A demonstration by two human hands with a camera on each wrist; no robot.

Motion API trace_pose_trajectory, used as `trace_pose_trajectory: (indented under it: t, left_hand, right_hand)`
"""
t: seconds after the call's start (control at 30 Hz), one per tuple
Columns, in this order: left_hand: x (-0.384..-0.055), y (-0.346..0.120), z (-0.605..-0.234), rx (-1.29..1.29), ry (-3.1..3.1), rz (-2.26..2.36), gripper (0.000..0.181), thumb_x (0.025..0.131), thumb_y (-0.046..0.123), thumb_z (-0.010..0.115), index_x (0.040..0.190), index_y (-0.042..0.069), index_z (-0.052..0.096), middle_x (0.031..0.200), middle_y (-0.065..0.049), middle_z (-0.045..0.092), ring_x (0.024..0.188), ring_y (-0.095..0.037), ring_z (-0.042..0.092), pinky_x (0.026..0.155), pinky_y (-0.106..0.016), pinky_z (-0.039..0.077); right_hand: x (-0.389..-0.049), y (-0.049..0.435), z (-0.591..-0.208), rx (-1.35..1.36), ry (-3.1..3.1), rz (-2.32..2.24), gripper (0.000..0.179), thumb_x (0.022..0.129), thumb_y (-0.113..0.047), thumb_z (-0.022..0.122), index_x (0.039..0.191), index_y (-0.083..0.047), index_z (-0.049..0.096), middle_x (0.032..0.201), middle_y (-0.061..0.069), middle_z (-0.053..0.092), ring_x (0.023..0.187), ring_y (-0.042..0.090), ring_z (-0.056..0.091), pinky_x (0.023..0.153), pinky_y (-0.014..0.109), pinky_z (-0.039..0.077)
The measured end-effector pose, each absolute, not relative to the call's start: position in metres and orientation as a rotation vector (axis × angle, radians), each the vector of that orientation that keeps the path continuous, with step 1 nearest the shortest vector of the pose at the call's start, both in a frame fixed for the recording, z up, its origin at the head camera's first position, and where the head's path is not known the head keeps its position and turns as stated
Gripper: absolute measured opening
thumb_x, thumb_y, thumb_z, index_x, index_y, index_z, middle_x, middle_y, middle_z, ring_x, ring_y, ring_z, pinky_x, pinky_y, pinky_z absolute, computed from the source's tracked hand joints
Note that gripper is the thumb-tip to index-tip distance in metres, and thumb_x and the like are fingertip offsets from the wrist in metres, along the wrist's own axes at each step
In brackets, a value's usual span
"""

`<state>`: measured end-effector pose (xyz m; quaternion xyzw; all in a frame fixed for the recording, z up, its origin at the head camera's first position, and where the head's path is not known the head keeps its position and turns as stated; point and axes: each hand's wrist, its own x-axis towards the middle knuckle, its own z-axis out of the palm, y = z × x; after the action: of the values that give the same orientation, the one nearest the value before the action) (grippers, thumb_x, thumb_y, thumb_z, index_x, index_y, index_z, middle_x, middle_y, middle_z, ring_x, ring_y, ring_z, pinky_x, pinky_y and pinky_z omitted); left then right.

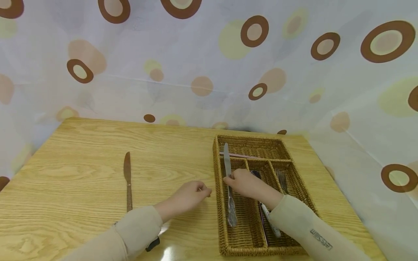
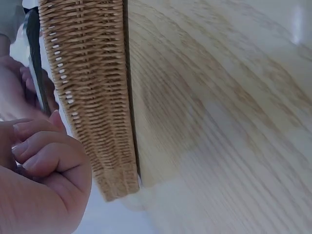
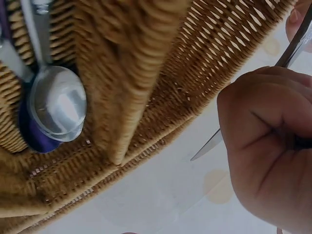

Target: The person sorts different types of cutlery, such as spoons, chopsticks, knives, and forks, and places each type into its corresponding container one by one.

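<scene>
My right hand [image 1: 245, 183] grips a silver table knife [image 1: 231, 206] with an ornate handle, above the left compartment of a wicker cutlery tray [image 1: 217, 192]. The blade points away from me; in the right wrist view its tip [image 3: 208, 147] shows past the hand [image 3: 265, 131]. Just left of the tray, my left hand [image 1: 187, 197] hovers with fingers loosely curled and nothing visible in them. That hand [image 2: 48, 170] is beside the woven wall [image 2: 95, 87] in the left wrist view. Farther left on the table lies a copper-coloured knife [image 1: 127, 174], its handle end hidden by the left sleeve.
Spoons [image 3: 58, 102] lie in the tray's middle compartment, and forks [image 1: 281, 179] in the right one. A thin pinkish utensil [image 1: 241, 156] is in the far compartment. The wooden table [image 1: 81, 156] meets a patterned sheet [image 1: 183, 54] at its back and right.
</scene>
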<state>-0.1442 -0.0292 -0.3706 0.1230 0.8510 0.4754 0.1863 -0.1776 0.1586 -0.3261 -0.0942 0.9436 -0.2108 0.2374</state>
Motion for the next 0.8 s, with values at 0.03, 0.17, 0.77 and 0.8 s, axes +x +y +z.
trace_pose_trajectory:
  t: [0.03, 0.17, 0.77, 0.8]
  left_hand:
    - [-0.144, -0.032, -0.371, 0.342, 2.414, 1.317, 0.029, 0.094, 0.027, 0.049, 0.091, 0.003, 0.064, 0.080, -0.007, 0.061, 0.059, -0.012, 0.042, 0.053, -0.025, 0.036]
    - [-0.144, -0.048, -0.373, 0.298, 2.518, 1.172, 0.026, 0.093, 0.026, 0.051, 0.079, 0.006, 0.060, 0.059, 0.002, 0.046, 0.050, -0.010, 0.034, 0.048, -0.023, 0.029]
    - [-0.144, -0.160, -0.378, 0.041, 2.809, 0.204, 0.029, 0.081, 0.030, 0.054, 0.060, 0.010, 0.056, 0.053, -0.001, 0.050, 0.049, -0.013, 0.042, 0.046, -0.026, 0.031]
    - [-0.143, -0.162, -0.378, 0.034, 2.797, 0.195, 0.027, 0.079, 0.030, 0.054, 0.061, 0.010, 0.057, 0.054, -0.001, 0.051, 0.049, -0.012, 0.042, 0.046, -0.026, 0.032]
  right_hand:
    - [-0.176, 0.161, -0.327, -0.267, 2.590, -0.572, 0.050, 0.098, -0.025, 0.043, 0.050, -0.018, 0.033, 0.043, -0.006, 0.023, 0.038, 0.008, 0.017, 0.043, 0.022, 0.026]
    - [-0.170, 0.169, -0.332, -0.294, 2.581, -0.572, 0.051, 0.098, -0.022, 0.042, 0.048, -0.017, 0.032, 0.041, -0.007, 0.022, 0.038, 0.008, 0.016, 0.044, 0.023, 0.025]
    - [-0.146, 0.171, -0.349, -0.283, 2.624, -0.494, 0.053, 0.096, -0.013, 0.045, 0.045, -0.017, 0.029, 0.039, -0.006, 0.023, 0.038, 0.009, 0.018, 0.046, 0.024, 0.026]
    - [-0.146, 0.170, -0.349, -0.279, 2.624, -0.486, 0.053, 0.096, -0.013, 0.045, 0.045, -0.017, 0.030, 0.039, -0.005, 0.024, 0.037, 0.009, 0.019, 0.046, 0.024, 0.027]
